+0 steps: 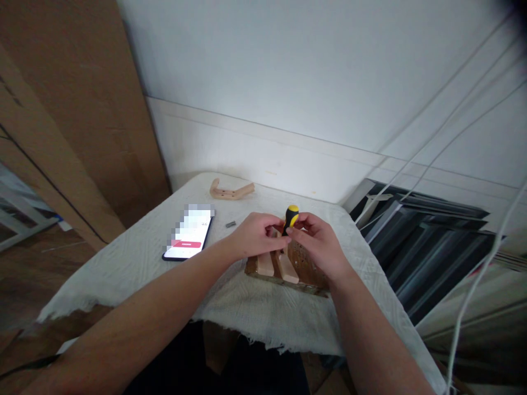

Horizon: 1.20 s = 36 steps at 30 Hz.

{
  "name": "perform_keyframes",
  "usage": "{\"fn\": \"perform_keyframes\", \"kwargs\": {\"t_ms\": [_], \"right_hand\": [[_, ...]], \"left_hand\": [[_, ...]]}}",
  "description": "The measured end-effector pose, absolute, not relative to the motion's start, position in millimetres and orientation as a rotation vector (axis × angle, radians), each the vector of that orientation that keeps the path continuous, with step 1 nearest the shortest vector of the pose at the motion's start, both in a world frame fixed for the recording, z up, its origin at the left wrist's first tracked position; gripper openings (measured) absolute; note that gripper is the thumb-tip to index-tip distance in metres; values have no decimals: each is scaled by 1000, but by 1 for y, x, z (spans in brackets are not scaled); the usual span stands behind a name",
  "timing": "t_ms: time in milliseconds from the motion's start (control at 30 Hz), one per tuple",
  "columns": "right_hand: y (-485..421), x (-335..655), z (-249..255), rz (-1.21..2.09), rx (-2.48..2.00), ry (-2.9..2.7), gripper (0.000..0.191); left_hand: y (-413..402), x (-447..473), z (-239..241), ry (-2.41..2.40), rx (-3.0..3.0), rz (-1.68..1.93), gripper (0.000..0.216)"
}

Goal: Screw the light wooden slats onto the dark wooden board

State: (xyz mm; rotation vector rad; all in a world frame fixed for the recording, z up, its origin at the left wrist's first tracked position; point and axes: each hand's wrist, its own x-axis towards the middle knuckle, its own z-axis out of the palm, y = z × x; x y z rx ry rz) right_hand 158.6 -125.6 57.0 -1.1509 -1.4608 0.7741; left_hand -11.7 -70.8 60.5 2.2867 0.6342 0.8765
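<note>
A wooden board [307, 269] with pale wooden hooks [276, 264] on it lies on a small table under a white cloth [135, 258]. A screwdriver [290, 218] with a yellow and black handle stands upright over the board. My right hand [319, 241] is closed round the handle from the right. My left hand [256, 235] is curled at the handle's left side, fingers pinched near the shaft above the hooks. What the left fingers grip is hidden.
A phone [188, 237] with a lit screen lies on the cloth to the left. A small dark screw [230, 224] lies beside it. A loose wooden hook [231, 191] rests at the far edge. Cardboard leans at the left; white cables hang at the right.
</note>
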Motion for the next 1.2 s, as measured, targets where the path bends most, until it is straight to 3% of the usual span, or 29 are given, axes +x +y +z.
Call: {"fn": "perform_keyframes", "kwargs": {"t_ms": [100, 300, 600, 833, 1200], "right_hand": [[-125, 158, 57, 760, -1137, -1458, 20], [-127, 159, 59, 741, -1094, -1444, 17], [-126, 160, 61, 726, -1149, -1443, 18], [-126, 158, 64, 543, -1103, -1302, 19], [-125, 160, 55, 212, -1215, -1367, 21]], "left_hand": [[-72, -12, 61, 658, 2293, 907, 24], [-70, -10, 60, 578, 2353, 874, 16], [-71, -9, 60, 597, 2293, 888, 22], [-71, -8, 59, 655, 2149, 1170, 19], [-69, -7, 60, 600, 2219, 1169, 19]]}}
